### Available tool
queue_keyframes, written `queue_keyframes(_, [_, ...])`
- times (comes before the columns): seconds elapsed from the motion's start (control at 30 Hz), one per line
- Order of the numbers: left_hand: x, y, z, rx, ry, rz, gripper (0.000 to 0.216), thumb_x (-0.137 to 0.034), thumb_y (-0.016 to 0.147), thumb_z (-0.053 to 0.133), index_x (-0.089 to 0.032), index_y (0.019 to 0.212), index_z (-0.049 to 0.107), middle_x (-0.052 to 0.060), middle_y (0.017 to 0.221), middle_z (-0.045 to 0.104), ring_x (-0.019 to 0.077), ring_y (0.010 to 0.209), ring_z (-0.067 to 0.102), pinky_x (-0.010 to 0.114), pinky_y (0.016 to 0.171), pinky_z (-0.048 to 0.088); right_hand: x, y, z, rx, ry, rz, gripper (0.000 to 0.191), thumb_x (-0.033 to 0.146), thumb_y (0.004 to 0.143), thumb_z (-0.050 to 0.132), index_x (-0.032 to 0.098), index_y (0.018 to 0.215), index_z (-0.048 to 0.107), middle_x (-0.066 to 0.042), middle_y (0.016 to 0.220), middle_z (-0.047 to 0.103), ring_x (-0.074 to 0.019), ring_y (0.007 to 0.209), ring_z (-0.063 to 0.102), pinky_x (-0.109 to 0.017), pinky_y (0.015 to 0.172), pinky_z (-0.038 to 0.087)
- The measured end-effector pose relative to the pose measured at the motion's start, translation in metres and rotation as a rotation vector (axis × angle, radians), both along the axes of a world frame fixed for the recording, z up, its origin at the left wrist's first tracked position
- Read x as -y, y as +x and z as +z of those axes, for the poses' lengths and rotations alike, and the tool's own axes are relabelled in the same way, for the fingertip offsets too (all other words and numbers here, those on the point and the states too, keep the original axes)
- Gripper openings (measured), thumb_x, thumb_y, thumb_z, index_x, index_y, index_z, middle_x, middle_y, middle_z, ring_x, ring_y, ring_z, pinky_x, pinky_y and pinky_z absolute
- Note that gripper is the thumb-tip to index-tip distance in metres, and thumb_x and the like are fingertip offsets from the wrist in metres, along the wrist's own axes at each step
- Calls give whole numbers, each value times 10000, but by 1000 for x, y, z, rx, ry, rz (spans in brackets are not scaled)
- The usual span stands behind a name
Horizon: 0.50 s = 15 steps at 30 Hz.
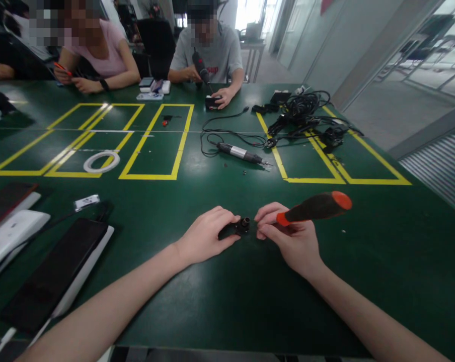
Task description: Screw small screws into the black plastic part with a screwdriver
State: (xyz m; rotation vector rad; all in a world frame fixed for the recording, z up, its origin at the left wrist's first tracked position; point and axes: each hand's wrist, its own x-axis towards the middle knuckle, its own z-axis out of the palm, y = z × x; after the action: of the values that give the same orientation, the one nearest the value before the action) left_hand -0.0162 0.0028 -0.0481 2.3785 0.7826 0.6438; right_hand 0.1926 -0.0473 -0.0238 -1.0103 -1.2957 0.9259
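Note:
My left hand (pixel 208 234) rests on the green table and grips a small black part (pixel 242 226) with a round, upright metal-looking piece at its right end. What kind of part it is, I cannot make out. Just to its right, my right hand (pixel 291 236) holds a screwdriver (pixel 314 207) with a black and orange handle, tilted so the butt points up and right. Its shaft and tip are hidden by my fingers. A narrow gap separates my right fingertips from the black part.
Beyond my hands lies a corded electric screwdriver (pixel 240 152), with tangled black cables (pixel 303 113) at the back right. A white tape roll (pixel 101 161) sits left, inside yellow tape outlines. A black phone (pixel 57 271) is at near left. Across the table, a co-worker (pixel 212 55) holds a power tool.

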Motion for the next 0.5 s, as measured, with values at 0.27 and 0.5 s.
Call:
queue_keyframes(0.27, [-5, 0, 2, -38, 147, -1, 160, -321, 955, 680, -185, 983, 599, 59, 964, 697, 207, 887, 620, 324, 773, 499, -4, -1, -3, -30, -49, -15, 264, 384, 729, 914, 182, 755, 746, -34, 635, 753, -166, 508, 694, -290, 516, 616])
queue_keyframes(0.5, [-8, -1, 2, -59, 192, 19, 190, -348, 973, 646, -192, 892, 573, 16, 853, 646, 168, 776, 594, 276, 692, 460, -8, -3, -5, -71, 14, 147, 315, 502, 889, 762, 199, 948, 704, -52, 780, 786, -144, 576, 690, -296, 588, 610])
